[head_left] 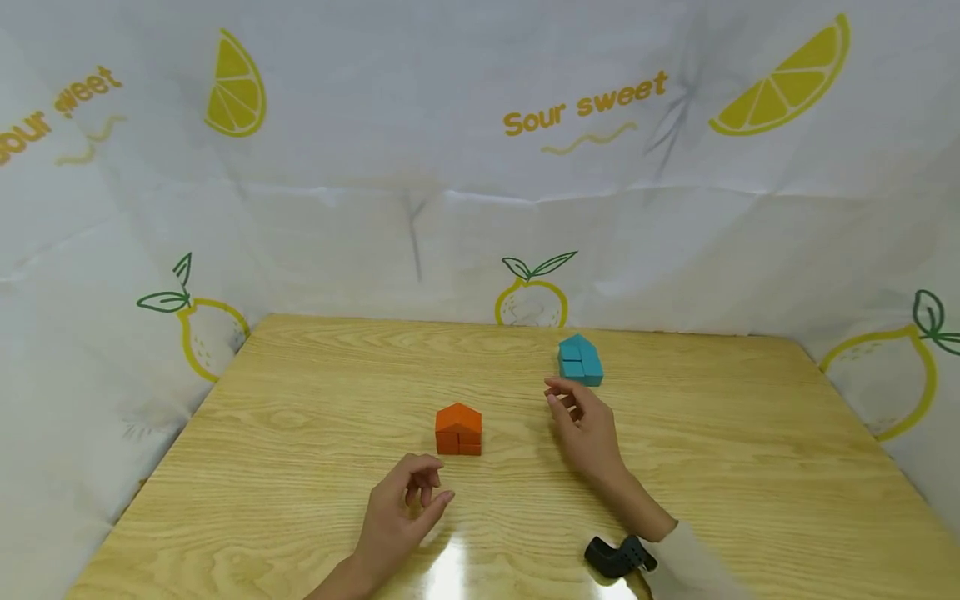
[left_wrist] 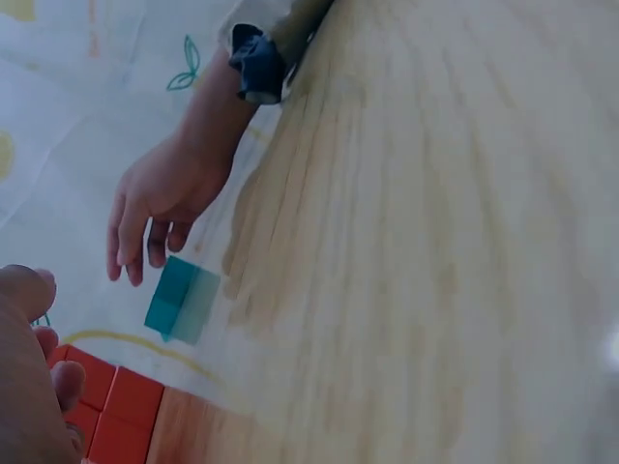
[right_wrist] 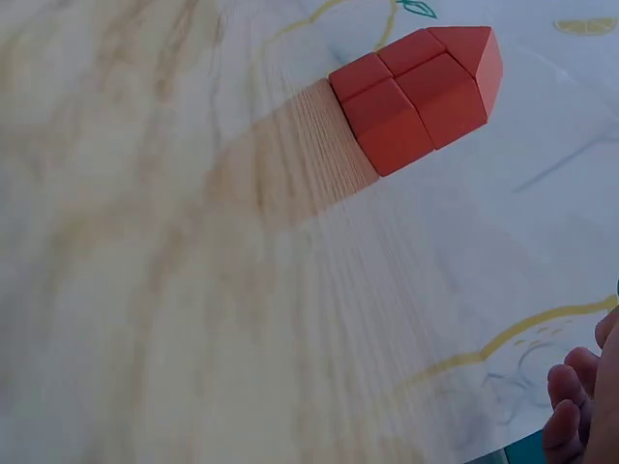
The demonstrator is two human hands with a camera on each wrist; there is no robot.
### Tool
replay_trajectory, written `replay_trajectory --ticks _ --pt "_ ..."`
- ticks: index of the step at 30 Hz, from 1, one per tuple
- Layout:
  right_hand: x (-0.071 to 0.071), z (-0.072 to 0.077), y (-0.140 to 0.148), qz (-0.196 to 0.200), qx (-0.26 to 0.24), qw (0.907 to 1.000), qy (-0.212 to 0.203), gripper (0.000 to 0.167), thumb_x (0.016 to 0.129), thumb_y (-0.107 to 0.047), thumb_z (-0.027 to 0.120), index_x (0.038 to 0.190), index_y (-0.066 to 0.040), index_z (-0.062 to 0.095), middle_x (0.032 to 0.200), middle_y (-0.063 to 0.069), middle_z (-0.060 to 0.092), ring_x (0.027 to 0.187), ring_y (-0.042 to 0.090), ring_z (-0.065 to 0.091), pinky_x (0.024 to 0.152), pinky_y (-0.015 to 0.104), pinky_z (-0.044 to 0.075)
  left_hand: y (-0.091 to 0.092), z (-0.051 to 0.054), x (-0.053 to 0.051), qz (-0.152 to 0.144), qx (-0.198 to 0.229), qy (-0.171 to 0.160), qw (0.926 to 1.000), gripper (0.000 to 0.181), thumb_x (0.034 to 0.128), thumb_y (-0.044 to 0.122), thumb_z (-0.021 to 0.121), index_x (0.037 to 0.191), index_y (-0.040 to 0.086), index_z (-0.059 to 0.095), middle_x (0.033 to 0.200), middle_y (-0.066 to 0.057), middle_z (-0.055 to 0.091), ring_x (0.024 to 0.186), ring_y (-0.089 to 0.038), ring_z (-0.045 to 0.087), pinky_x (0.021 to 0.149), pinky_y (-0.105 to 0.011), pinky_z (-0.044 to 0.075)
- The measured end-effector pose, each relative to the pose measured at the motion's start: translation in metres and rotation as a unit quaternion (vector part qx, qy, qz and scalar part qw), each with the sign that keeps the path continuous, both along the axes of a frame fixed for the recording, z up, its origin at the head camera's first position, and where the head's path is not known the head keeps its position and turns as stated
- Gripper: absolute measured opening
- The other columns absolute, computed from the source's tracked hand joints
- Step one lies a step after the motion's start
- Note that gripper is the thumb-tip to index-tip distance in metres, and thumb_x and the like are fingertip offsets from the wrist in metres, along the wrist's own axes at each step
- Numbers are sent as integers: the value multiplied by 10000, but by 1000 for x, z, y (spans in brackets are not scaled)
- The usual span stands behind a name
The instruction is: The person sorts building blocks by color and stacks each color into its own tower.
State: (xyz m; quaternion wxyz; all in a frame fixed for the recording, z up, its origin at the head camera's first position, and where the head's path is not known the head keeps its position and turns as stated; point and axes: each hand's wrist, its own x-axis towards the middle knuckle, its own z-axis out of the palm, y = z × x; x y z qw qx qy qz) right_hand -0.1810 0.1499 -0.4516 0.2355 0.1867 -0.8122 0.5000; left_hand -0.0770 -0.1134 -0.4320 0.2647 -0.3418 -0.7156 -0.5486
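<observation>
Orange blocks (head_left: pixel 458 429) (right_wrist: pixel 411 97) form a small house shape with a pointed top, upright near the table's middle. Just in front of it and to its left, my left hand (head_left: pixel 397 517) hovers with loosely bent fingers, holding nothing. Farther back on the right are teal blocks (head_left: pixel 580 362), also grouped in a house shape. My right hand (head_left: pixel 590 429) is in front of them, fingers loosely curved around no object. In the left wrist view the right hand (left_wrist: pixel 174 188) hangs close to the teal blocks (left_wrist: pixel 172 295); contact cannot be told.
A wood-grain table (head_left: pixel 300 400) carries both block groups. White cloth (head_left: pixel 360 250) printed with lemons surrounds its back and sides. A black device (head_left: pixel 618 557) sits at the right wrist, by the pale sleeve (head_left: pixel 686 567).
</observation>
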Motion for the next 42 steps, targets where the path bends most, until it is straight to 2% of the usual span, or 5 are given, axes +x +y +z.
replay_trajectory --ticks 10,16,23,28,42 --pt "-2 -7 30 -300 332 9989 125 236 947 -39 583 1176 -23 637 997 96 659 765 162 607 614 188 465 45 -15 6 -896 -159 -163 9957 463 706 -196 723 1085 -24 521 845 -116 541 586 -182 457 440 -240 398" --pt "-4 -10 33 -407 322 9985 187 244 931 -1 590 1173 6 622 1038 142 630 802 218 623 622 177 467 72 -2 5 -987 -295 -726 9920 395 767 -138 719 1086 -5 529 858 -136 561 604 -219 476 459 -262 401" --pt "-4 -8 34 -430 194 9985 -268 319 933 -15 595 1250 5 563 1155 164 560 879 264 623 635 198 481 100 -20 -23 -725 -67 -384 9966 369 782 -102 724 1081 10 539 816 -95 566 582 -174 485 429 -259 397" --pt "-9 -8 34 -308 369 9977 -488 389 938 -17 584 1320 -7 507 1223 180 517 903 273 607 661 253 499 115 -32 -39 -431 -4 -611 9972 331 822 -7 732 1100 39 559 859 -49 569 614 -130 498 477 -194 402" --pt "-19 -12 37 -75 798 9964 -273 418 922 34 587 1333 -23 534 1382 140 488 958 287 612 766 436 493 140 -26 -77 350 187 -1285 9909 324 792 -101 716 1071 -16 573 882 -118 566 629 -200 523 540 -242 425"
